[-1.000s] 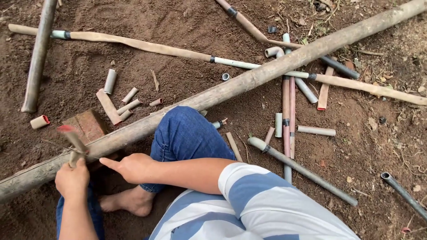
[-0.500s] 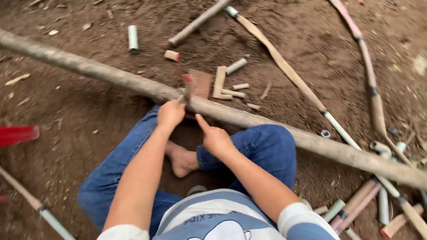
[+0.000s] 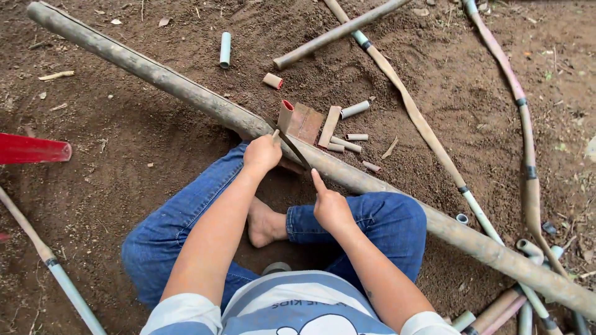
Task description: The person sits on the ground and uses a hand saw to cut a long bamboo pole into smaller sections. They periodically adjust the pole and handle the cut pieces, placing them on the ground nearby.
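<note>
I sit cross-legged on the dirt with a long bamboo pole (image 3: 186,93) lying slantwise over my knees. My left hand (image 3: 262,154) is shut on the handle of a dark knife (image 3: 293,149), and its blade rests along the pole. My right hand (image 3: 332,208) is just below the blade's tip. Its index finger is stretched out to the pole's near side and the other fingers are curled, holding nothing. A short bamboo tube with a red inside (image 3: 285,115) stands behind the pole, against a reddish-brown block (image 3: 307,123).
Several short cut bamboo pieces (image 3: 355,110) lie beyond the pole. A pale green tube (image 3: 225,49) lies farther back. Long split bamboo strips (image 3: 422,133) run down the right side, and more tubes (image 3: 528,248) are piled at the lower right. A red object (image 3: 31,149) pokes in from the left edge.
The view has swung and steadied. My left hand has brought the knife down from a raised position onto the pole. My right hand has stayed beside it with its index finger out.
</note>
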